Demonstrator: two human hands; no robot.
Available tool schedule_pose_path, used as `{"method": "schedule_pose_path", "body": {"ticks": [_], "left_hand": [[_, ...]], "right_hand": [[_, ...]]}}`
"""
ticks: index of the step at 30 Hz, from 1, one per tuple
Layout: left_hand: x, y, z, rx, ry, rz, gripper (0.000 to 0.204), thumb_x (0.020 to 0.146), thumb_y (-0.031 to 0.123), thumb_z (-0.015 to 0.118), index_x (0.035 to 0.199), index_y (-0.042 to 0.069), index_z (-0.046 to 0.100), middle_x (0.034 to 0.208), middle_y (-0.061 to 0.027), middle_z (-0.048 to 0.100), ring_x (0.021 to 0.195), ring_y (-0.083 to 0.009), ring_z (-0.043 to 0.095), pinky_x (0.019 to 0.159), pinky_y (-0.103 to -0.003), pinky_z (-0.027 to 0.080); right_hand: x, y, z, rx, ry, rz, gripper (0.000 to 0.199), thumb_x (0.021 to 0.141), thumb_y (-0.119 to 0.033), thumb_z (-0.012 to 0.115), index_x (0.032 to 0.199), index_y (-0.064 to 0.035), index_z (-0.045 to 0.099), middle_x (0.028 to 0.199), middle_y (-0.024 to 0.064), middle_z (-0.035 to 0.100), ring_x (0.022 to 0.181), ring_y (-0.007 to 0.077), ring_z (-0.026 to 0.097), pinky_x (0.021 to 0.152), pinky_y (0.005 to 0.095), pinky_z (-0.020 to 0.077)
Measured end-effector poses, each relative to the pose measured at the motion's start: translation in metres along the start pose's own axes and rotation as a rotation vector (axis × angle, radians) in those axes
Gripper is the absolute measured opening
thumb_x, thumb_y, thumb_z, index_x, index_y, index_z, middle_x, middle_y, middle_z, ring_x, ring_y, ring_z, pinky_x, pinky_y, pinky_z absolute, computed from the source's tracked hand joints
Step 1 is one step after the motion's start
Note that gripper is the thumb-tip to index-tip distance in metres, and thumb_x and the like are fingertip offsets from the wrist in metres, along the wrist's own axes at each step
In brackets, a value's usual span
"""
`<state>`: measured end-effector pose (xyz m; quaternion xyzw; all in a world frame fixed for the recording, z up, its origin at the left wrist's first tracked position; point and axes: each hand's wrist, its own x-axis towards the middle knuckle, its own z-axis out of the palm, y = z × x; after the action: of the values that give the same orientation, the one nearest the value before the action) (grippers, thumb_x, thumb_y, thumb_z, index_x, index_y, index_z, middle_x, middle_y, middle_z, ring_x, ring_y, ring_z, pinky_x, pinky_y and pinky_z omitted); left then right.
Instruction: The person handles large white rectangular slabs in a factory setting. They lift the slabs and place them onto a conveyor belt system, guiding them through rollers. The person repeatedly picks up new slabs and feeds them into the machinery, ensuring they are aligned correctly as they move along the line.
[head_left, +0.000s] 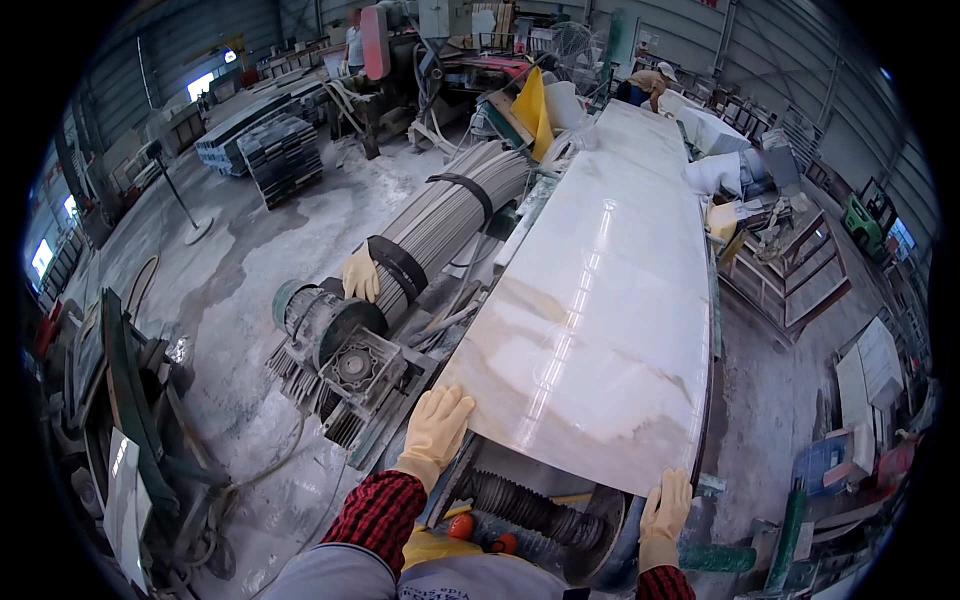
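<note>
A long polished white marble slab with tan veining stretches away from me on a machine bed. My left hand, in a cream rubber glove, touches the slab's near left corner with its fingers stretched out. At the near right corner is my right hand in a matching glove, fingers extended against the edge. Neither hand is wrapped round anything that I can see; the undersides of both are hidden. Below the slab's near end shows a dark ribbed bellows between round flanges.
Left of the slab stand a dusty motor with a gearbox and a strapped bundle of grey strips, a loose glove on it. A co-worker bends near the slab's far end. Metal frames stand right; stacked dark slabs lie far left.
</note>
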<state>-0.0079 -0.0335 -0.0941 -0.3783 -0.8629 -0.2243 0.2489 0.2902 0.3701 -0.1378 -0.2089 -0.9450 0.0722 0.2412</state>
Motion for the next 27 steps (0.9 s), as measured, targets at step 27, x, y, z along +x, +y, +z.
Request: {"method": "schedule_pose_path", "body": {"ticks": [27], "left_hand": [[-0.013, 0.000, -0.004, -0.041, -0.019, -0.007, 0.033, 0.092, 0.010, 0.069, 0.124, 0.007, 0.067, 0.129, -0.0156, 0.064, 0.121, -0.0383, 0.060, 0.106, -0.050, 0.048]], "right_hand": [[-0.009, -0.005, -0.005, 0.005, 0.006, -0.008, 0.043, 0.101, -0.017, 0.063, 0.139, 0.0025, 0.066, 0.147, 0.0341, 0.062, 0.139, 0.0523, 0.055, 0.121, 0.0628, 0.0373]]}}
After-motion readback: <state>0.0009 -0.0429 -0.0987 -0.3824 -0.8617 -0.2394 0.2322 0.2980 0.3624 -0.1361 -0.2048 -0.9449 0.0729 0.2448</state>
